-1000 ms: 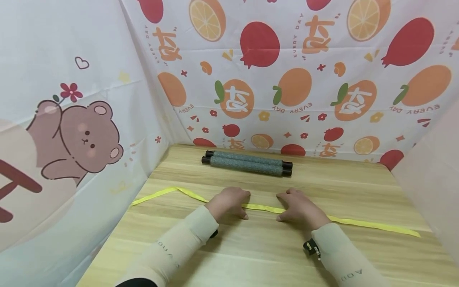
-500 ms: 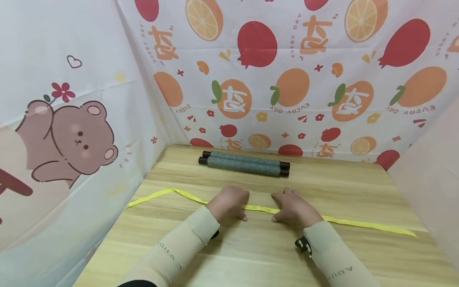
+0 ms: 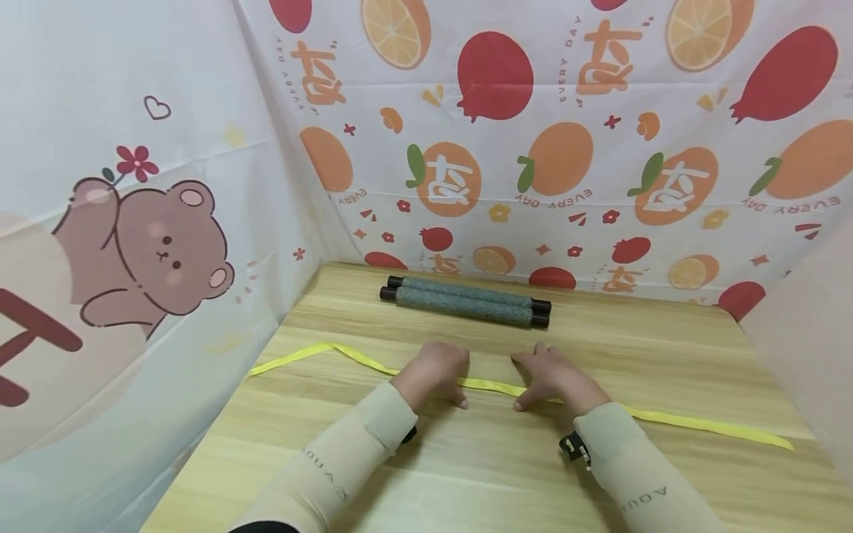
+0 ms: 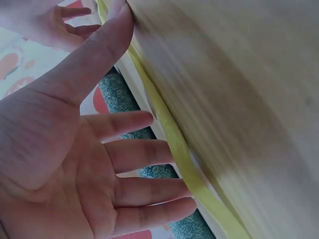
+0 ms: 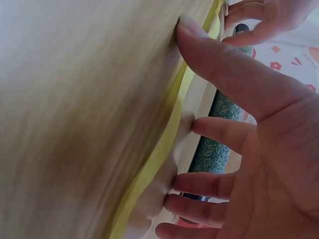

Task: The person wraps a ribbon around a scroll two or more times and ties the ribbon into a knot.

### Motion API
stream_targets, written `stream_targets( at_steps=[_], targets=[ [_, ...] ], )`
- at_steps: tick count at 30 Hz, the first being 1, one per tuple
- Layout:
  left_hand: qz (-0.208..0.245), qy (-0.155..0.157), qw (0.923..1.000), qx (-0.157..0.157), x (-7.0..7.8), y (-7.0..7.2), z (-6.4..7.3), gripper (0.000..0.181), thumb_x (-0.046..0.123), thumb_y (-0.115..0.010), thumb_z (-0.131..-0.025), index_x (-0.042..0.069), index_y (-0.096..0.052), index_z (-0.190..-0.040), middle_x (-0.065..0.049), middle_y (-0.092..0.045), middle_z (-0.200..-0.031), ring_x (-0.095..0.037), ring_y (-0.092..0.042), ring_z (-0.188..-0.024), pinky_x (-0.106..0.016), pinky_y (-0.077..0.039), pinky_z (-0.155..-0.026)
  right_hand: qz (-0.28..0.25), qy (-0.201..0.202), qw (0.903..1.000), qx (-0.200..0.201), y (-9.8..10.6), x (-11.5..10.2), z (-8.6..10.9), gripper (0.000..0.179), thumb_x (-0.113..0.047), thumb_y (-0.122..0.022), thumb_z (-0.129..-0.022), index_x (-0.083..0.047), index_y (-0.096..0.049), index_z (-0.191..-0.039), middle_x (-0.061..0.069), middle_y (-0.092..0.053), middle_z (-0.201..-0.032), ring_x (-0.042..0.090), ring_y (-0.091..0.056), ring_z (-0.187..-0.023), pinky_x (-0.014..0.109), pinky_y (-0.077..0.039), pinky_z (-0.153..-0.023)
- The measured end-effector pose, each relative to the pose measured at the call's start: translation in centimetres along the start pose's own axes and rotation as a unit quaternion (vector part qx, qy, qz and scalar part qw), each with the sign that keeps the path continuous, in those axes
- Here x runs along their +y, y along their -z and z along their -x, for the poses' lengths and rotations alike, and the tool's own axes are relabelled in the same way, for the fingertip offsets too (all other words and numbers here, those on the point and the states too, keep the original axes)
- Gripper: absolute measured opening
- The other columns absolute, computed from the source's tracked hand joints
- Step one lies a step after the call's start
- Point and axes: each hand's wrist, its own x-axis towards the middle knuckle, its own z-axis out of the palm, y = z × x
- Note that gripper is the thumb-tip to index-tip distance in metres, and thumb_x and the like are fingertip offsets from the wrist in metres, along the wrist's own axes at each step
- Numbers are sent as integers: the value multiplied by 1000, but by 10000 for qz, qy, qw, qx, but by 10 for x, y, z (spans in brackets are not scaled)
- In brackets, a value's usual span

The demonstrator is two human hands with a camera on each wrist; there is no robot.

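A long yellow ribbon (image 3: 489,386) lies across the wooden table, with a bend near its left end. My left hand (image 3: 436,370) straddles it, thumb on the near side and fingers on the far side. Mirroring that, my right hand (image 3: 552,376) spans the ribbon a short way to the right. In the left wrist view the fingers (image 4: 144,152) are spread and fairly straight, with the ribbon (image 4: 172,132) passing by their tips. The right wrist view shows the ribbon (image 5: 158,149) running between thumb and fingertips, unpinched.
Two slim rolls covered in green patterned material, with black ends, lie side by side behind the hands: the front roll (image 3: 463,306) and the rear roll (image 3: 466,289). Printed cloth walls (image 3: 393,178) border the wooden table (image 3: 426,474) at the back and sides.
My right hand has shifted slightly left, narrowing the gap between the hands. The head view has swayed a little. The ribbon and rolls lie as before.
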Motion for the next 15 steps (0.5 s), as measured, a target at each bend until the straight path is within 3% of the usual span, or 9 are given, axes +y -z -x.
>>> stream_targets(
  at_steps=[3,5,10,15],
  targets=[
    [23,60,10000,-16,-1,-1,-1,81,65,-81,-66,12,-57,-122,-4,-67,-101,-22,-65,-91,-36,-54,-82,-68,100,9999,-32,2,3,-2,92,-46,-85,-73,-16,-44,-149,24,-40,-139,42,-38,-129,57,-42,-97],
    [23,75,10000,2,-2,-3,-2,82,65,-81,-65,11,-57,-122,-4,-67,-101,-22,-65,-91,-36,-54,-82,-130,155,9998,-32,3,6,-4,86,-48,-81,-77,-16,-45,-148,23,-40,-143,44,-37,-133,59,-41,-99],
    [-84,-6,9999,55,-3,-6,-1,58,66,-80,-66,19,-59,-94,3,-60,-86,-15,-58,-76,-34,-53,-74,-132,371,9992,49,15,14,-12,61,-47,-70,-89,-13,-56,-138,14,-56,-133,34,-53,-123,54,-45,-98],
    [-123,68,9998,112,-3,-7,1,57,67,-80,-65,20,-60,-90,3,-63,-85,-14,-59,-76,-34,-52,-72,-189,780,9955,495,31,18,-30,43,-32,-66,-95,-8,-61,-130,8,-68,-108,23,-64,-97,47,-53,-84]
  ],
)
